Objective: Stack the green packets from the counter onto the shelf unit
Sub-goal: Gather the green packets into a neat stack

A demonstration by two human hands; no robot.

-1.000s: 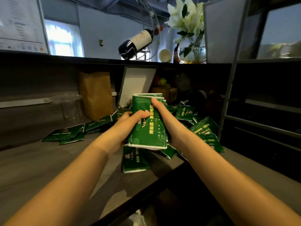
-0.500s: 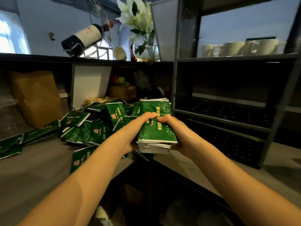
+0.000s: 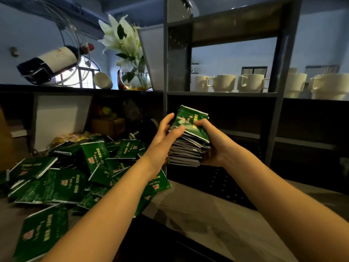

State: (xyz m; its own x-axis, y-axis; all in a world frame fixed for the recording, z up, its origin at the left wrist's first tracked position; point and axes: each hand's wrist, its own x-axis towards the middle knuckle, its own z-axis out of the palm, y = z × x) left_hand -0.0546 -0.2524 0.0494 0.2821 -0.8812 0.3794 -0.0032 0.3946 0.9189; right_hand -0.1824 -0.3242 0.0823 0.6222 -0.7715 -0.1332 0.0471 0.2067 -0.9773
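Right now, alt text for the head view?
A stack of green packets is held before the shelf unit: right hand grips it, left hand rests on its side. Loose packets litter the counter at left; white mugs sit above.

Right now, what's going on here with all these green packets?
A person holds a stack of green packets up in front of the shelf unit. The right hand grips it; the left hand steadies its side with straight fingers. Many loose packets lie heaped on the counter.
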